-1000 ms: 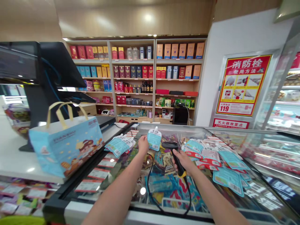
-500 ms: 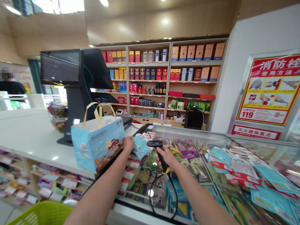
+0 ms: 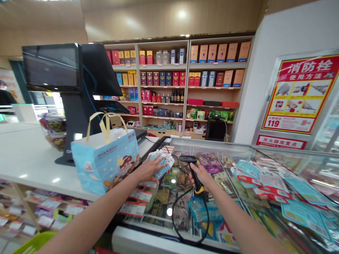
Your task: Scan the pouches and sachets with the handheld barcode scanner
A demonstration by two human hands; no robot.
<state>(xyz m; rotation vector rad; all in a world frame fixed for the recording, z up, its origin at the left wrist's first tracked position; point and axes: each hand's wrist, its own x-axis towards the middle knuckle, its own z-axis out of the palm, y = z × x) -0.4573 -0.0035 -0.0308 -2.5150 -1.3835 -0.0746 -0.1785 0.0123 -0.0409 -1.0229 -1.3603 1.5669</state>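
My right hand (image 3: 201, 176) is wrapped around the handle of a black barcode scanner (image 3: 188, 159), held above the glass counter with its cable (image 3: 173, 215) looping below. My left hand (image 3: 151, 168) lies with fingers spread over a few flat blue-and-white packets (image 3: 164, 165) on the glass. They are partly covered by its fingers. Just left of that hand stands a light-blue paper bag (image 3: 106, 158) with cream handles, printed with a cartoon figure.
More blue, white and red packets (image 3: 275, 187) are heaped on the glass at right. A black double-screen till (image 3: 76, 81) stands on the white counter (image 3: 23, 148). Snacks lie under the glass. Shelves of boxed bottles (image 3: 164, 79) line the back, and a green basket (image 3: 33, 243) is at lower left.
My left hand has gone from closed fingers beside the bag to spread fingers over the packets. The scanner in my right hand has shifted slightly right. The view has also turned a little.
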